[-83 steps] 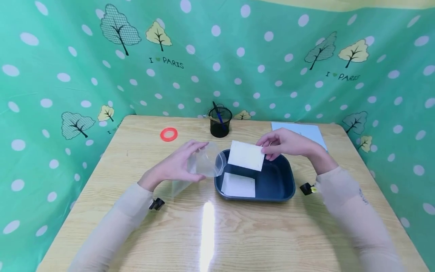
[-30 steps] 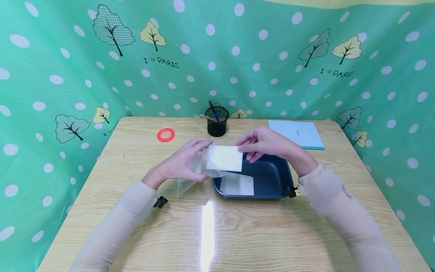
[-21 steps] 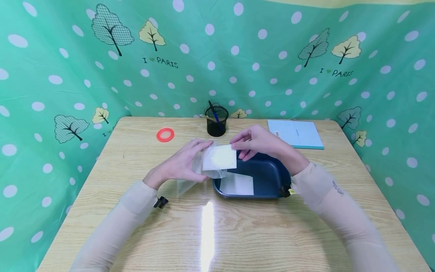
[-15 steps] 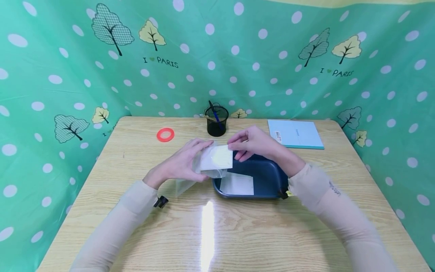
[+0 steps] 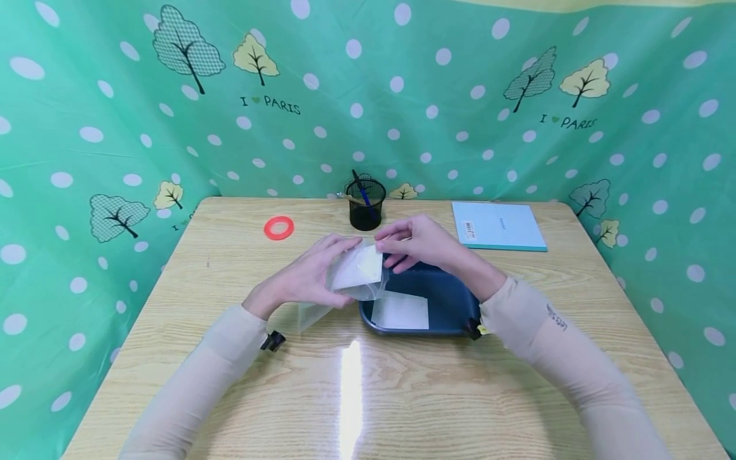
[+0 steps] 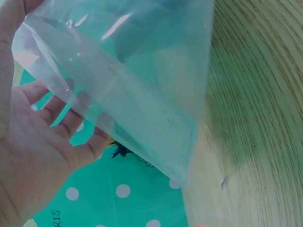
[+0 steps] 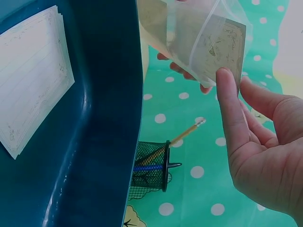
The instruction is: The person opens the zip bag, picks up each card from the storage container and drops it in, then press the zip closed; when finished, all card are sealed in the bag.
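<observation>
My left hand (image 5: 310, 275) grips a clear plastic bag (image 6: 156, 61), its mouth turned to the right and its lower part hanging toward the table. Between thumb and fingers, my right hand (image 5: 422, 241) pinches the edge of a white card (image 5: 358, 267) with a printed border. Most of this card (image 7: 225, 53) lies inside the bag mouth in the right wrist view; the pinched end sticks out. Below and right of the bag sits a dark blue tray (image 5: 451, 300). A small stack of similar cards (image 7: 35, 75) lies in the tray's left part.
Behind the hands stands a black mesh pen cup (image 5: 365, 214) with pens and a pencil. A red ring (image 5: 278, 228) lies at the back left, a light blue notebook (image 5: 500, 225) at the back right. A green patterned curtain (image 5: 368, 96) encloses the table.
My right hand has moved left from above the tray, carrying the card into the bag mouth. My left hand has stayed nearly in place with the bag.
</observation>
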### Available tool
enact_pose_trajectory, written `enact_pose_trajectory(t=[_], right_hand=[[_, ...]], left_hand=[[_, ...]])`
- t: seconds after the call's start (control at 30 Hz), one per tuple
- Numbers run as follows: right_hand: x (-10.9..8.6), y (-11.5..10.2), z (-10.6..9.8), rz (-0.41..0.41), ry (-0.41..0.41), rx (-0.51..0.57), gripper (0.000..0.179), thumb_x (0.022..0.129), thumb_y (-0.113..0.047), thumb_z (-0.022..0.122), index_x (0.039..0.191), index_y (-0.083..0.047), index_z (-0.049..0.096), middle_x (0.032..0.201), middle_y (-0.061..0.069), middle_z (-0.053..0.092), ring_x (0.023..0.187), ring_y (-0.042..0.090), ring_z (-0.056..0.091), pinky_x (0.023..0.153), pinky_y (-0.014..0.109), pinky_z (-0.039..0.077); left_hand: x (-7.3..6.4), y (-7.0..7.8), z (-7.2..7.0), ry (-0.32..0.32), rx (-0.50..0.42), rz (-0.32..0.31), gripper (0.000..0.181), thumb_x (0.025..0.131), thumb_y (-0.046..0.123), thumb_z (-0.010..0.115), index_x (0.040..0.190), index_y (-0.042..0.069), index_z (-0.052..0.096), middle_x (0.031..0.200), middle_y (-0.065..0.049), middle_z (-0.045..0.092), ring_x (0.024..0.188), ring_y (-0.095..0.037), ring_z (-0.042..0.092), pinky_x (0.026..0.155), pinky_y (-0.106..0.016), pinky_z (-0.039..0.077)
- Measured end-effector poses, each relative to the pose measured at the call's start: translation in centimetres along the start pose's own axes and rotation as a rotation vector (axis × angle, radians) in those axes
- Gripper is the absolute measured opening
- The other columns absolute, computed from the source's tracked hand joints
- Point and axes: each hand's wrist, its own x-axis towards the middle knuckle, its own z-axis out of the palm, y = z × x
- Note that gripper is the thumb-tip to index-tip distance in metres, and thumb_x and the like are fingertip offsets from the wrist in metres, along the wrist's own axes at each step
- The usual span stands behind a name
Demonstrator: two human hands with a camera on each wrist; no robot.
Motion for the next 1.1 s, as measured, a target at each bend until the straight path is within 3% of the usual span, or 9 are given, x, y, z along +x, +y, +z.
enact_pose_trajectory(t=[0.27,0.6,0.87,1.1], right_hand=[[0.0,0.3,-0.4,-0.061,-0.006,0.054,0.037,0.096,-0.015,0.071,0.129,0.002,0.064,0.110,0.022,0.071,0.087,0.032,0.074,0.072,0.045,0.060],[-0.1,0.7,-1.4,-0.157,-0.047,0.089,0.032,0.095,-0.016,0.073,0.123,-0.001,0.066,0.113,0.029,0.066,0.094,0.041,0.071,0.077,0.051,0.059],[-0.1,1.2,-2.7,-0.134,-0.068,0.033,0.030,0.096,-0.014,0.071,0.122,0.000,0.066,0.107,0.021,0.068,0.089,0.035,0.072,0.077,0.047,0.060],[0.2,2.0,-4.0,-0.107,-0.117,-0.033,0.034,0.097,-0.016,0.070,0.126,0.002,0.064,0.109,0.019,0.069,0.090,0.034,0.072,0.081,0.050,0.058]], left_hand=[[0.0,-0.2,0.1,-0.003,-0.032,-0.023,0.106,0.068,0.038,0.090,0.156,0.012,0.037,0.140,-0.006,0.046,0.119,-0.021,0.045,0.090,-0.043,0.047],[0.0,-0.2,0.1,0.010,-0.078,-0.043,0.106,0.068,0.037,0.091,0.157,0.016,0.036,0.134,-0.004,0.049,0.116,-0.020,0.047,0.085,-0.041,0.051],[0.2,-0.5,0.2,0.032,-0.089,0.010,0.107,0.066,0.029,0.093,0.155,0.007,0.038,0.129,-0.002,0.050,0.117,-0.021,0.048,0.095,-0.044,0.046],[0.3,-0.6,0.2,0.017,-0.102,-0.010,0.107,0.067,0.027,0.094,0.157,0.014,0.037,0.130,-0.001,0.049,0.119,-0.028,0.048,0.097,-0.045,0.046]])
